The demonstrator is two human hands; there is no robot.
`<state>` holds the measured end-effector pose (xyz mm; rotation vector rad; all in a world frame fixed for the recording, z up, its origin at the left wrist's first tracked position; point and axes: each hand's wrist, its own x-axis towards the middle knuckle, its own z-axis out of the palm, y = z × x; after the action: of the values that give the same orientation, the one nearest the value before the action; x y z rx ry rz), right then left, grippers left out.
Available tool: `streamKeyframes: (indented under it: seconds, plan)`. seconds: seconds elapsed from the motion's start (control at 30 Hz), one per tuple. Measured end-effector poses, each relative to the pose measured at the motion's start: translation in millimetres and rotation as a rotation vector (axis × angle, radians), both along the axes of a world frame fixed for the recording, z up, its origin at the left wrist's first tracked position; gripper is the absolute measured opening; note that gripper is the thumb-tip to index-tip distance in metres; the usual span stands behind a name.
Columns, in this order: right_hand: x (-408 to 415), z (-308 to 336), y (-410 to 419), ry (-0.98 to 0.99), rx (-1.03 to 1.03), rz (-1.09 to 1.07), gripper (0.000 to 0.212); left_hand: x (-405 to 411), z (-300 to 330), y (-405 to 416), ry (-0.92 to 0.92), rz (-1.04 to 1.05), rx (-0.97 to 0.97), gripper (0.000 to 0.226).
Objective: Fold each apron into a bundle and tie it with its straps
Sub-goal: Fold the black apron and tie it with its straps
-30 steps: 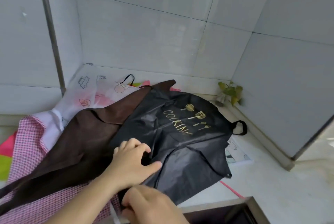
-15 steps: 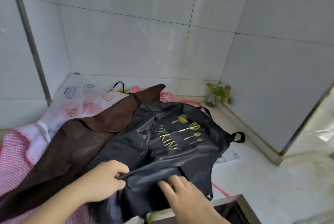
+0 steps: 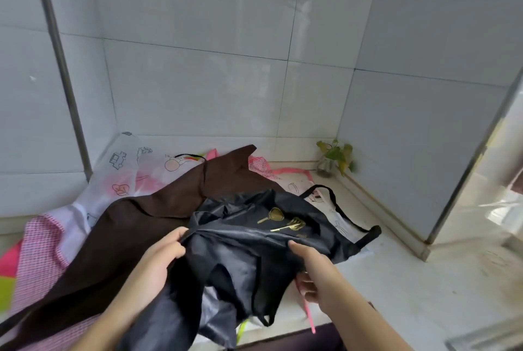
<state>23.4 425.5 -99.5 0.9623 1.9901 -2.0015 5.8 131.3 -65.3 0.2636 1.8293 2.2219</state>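
Much of the black apron (image 3: 254,243) was bunched and folded over itself, so its printed word was hidden and only two gold utensil motifs showed on the glossy, crinkled cloth. It lay near the front middle of the pale countertop (image 3: 410,280), its lower part hanging off the near edge and cut off by the bottom of the frame. The left hand (image 3: 161,257) pinched a gathered ridge of the cloth between thumb and curled fingers. The right hand (image 3: 314,271) gripped the apron's right side, thumb on top; its fingers were tucked under the fabric and mostly hidden. A thin black strap (image 3: 336,203) looped away to the far right and ended in a wider dark tab at the apron's corner.

Under and left of it spread a matte brown apron (image 3: 119,246), its near end running out of view at the bottom left. Beneath that lay a pink checked apron (image 3: 39,254) and a white apron with line drawings (image 3: 121,169), each only partly visible; how many layers were stacked there could not be told. A bright pink strap (image 3: 308,314) poked out at the counter's near edge below the right wrist, its source hidden.

A small leafy plant (image 3: 335,158) stood in the far right corner, its container too blurred to make out. Smooth grey-white wall tiles (image 3: 198,90) rose behind, and a metal pipe (image 3: 62,67) ran up the left wall.
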Motion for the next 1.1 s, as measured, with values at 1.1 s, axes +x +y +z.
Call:
streamKeyframes:
  seconds: [1.1]
  plan:
    - [-28,94,-108,0.627,1.175,0.593,0.037,4,54,10,-0.065,0.044,-0.279,0.060]
